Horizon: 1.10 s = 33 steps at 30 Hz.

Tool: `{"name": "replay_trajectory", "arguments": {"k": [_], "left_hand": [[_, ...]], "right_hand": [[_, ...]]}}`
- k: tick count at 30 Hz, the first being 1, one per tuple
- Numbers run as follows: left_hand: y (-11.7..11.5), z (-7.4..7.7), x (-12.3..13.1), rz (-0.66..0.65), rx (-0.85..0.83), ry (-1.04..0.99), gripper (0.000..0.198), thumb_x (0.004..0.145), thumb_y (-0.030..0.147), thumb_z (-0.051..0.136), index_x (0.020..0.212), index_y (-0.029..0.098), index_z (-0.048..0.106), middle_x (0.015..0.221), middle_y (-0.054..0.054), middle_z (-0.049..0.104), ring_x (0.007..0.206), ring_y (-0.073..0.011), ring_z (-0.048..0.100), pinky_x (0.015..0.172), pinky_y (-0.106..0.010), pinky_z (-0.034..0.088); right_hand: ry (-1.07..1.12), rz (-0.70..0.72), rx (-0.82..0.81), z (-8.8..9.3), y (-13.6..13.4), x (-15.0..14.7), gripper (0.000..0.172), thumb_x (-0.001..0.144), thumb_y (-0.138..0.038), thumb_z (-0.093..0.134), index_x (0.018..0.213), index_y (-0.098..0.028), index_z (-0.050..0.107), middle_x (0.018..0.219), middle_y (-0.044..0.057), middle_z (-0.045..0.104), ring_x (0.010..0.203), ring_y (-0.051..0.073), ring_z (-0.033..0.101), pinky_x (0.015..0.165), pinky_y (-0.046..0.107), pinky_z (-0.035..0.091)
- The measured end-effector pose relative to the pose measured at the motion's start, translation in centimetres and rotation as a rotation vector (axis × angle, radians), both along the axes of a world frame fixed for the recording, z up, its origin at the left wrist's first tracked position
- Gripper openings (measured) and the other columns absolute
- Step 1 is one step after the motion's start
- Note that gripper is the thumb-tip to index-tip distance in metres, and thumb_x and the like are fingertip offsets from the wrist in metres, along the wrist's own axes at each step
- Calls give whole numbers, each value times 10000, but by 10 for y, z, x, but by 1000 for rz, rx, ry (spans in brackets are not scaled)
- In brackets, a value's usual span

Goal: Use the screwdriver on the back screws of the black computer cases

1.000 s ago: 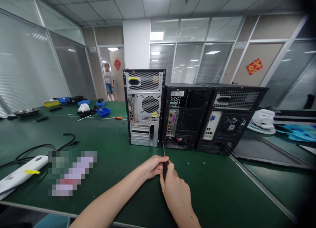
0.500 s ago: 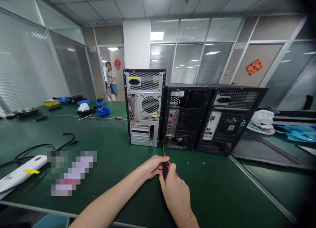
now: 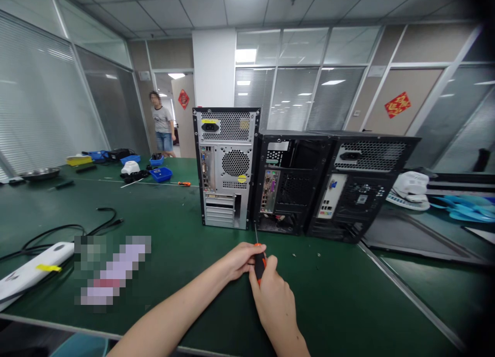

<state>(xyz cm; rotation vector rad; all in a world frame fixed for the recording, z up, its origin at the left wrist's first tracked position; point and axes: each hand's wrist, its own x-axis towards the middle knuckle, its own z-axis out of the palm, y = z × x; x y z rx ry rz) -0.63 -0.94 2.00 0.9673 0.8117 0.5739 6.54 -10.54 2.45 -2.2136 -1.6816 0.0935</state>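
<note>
Both hands are on one screwdriver [image 3: 260, 266] with a black and orange handle. My left hand [image 3: 243, 259] is closed around the front of the handle near the shaft. Behind it, my right hand [image 3: 275, 292] wraps the handle's rear. The thin shaft points away from me, its tip at the lower left corner of the middle black computer case [image 3: 294, 192]; the exact contact is too small to make out. Left of it stands a silver-backed computer case [image 3: 226, 189], and to the right another black case [image 3: 350, 192]. All stand upright, rear panels facing me.
Small screws [image 3: 294, 255] lie right of my hands on the green table [image 3: 162, 207]. A white power strip [image 3: 38, 272] with black cables is at left. Farther back are blue trays [image 3: 161, 175] and another screwdriver [image 3: 184, 184]. A person [image 3: 163, 122] is by the doorway.
The person at the doorway has moved left into the room. My hands and the screwdriver have barely shifted, and the computer cases stand as before.
</note>
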Motion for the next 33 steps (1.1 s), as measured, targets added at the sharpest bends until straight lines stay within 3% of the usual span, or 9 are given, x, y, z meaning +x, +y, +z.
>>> {"name": "replay_trajectory", "arguments": {"k": [12,21,33], "left_hand": [[-1,-4,2,18,58,15,552,446,580,817,640,115,591,542,33,531,486,-45,418,487,-186,291],[0,-9,4,45,95,22,571,442,613,805,612,115,585,542,12,558,484,-61,467,492,-197,310],[-2,-11,7,54,148,40,556,485,625,778,574,113,582,525,-15,576,471,-78,484,493,-212,326]], "right_hand": [[147,-3,-23,1,-1,3,124,941,-327,319,873,-245,257,760,62,668,707,246,681,520,273,335],[260,-14,-15,-6,2,2,158,937,-356,303,848,-254,221,748,72,648,707,245,668,549,278,369],[515,-3,140,-20,3,5,178,894,-401,340,818,-263,257,714,60,636,627,228,632,522,279,374]]}}
